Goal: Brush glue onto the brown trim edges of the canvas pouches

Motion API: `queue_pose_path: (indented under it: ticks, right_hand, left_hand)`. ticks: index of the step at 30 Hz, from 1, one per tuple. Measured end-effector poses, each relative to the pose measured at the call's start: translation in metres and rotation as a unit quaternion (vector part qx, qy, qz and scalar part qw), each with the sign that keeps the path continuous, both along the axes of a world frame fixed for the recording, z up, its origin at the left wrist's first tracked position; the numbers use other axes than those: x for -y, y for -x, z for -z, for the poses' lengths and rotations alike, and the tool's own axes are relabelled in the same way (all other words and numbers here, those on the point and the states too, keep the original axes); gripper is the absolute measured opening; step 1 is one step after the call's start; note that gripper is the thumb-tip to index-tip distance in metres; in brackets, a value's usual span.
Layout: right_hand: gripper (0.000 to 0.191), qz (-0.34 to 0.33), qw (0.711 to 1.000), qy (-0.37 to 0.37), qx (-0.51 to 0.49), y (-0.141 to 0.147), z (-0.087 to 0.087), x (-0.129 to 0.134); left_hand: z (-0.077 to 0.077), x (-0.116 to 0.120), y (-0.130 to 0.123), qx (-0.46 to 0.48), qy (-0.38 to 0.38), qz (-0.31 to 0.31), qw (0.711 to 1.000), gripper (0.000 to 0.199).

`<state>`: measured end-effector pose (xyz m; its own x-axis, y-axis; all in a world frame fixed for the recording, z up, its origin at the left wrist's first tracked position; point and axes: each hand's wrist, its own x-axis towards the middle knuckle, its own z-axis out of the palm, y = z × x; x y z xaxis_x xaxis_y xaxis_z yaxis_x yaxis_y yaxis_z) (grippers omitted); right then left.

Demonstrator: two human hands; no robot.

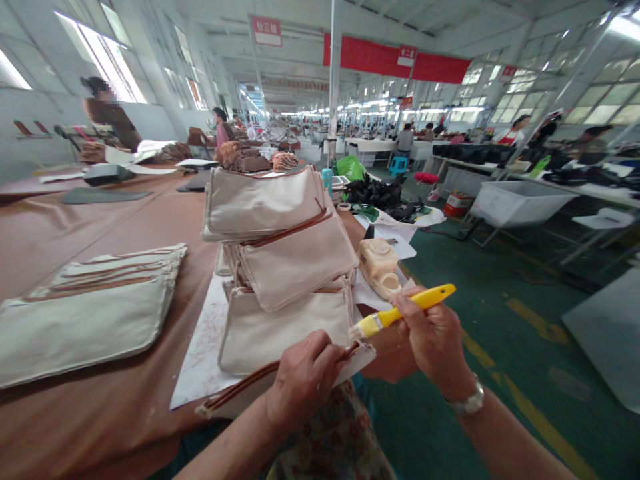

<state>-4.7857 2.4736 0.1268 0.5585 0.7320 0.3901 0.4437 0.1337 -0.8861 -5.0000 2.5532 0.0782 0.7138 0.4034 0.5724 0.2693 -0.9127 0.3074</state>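
1. Flat canvas pouches [85, 320]: cream, with brown edge strips, laid overlapping at 9 o'clock on the surface [100, 420], which has a smooth brown covering.
2. Paper sheet [197, 353]: white and stained, at 7 o'clock, beneath the stacked pouches.
3. Left hand [304, 380]: grip closed, thumb over the edge of the held pouch [240, 397], a canvas piece with a brown zip edge, at 6 o'clock. The wrist is low and angled inward.
4. Stacked pouches [285, 267]: three cream canvas pouches, overlapping at 12 o'clock.
5. Plastic pot [379, 263]: cream, moulded and rounded, at 1 o'clock beyond the brush.
6. Right hand [434, 340]: grip closed, fingertips pinching the yellow handle of a flat brush [405, 310]. Its pale bristles point at 9 o'clock, just above the held pouch. A silver wristwatch [466, 402] circles the wrist.
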Motion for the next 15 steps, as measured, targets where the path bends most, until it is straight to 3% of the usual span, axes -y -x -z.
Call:
queue_pose_path:
  ticks: [4,8,10,13,15]
  right_hand:
    - [0.027,-0.061,0.998,0.017,0.030,0.009,-0.010,0.028]
    - [0.023,0.035,0.994,-0.019,0.100,0.007,-0.019,0.039]
    - [0.021,0.048,0.989,-0.036,0.132,0.015,-0.025,0.037]
    - [0.020,-0.047,0.988,-0.017,0.148,0.034,-0.028,0.039]
    - [0.017,-0.058,0.989,-0.016,0.133,0.042,-0.024,0.047]
  left_hand:
    - [-0.009,0.005,0.004,0.010,-0.041,-0.007,0.999,0.016]
    - [-0.009,0.009,0.006,0.013,-0.057,0.007,0.998,0.015]
    - [-0.010,0.010,0.008,0.011,-0.057,0.008,0.998,0.015]
    - [-0.013,0.012,0.014,0.010,-0.056,-0.007,0.998,0.012]
    - [-0.016,0.018,0.022,0.007,-0.064,-0.029,0.997,0.012]
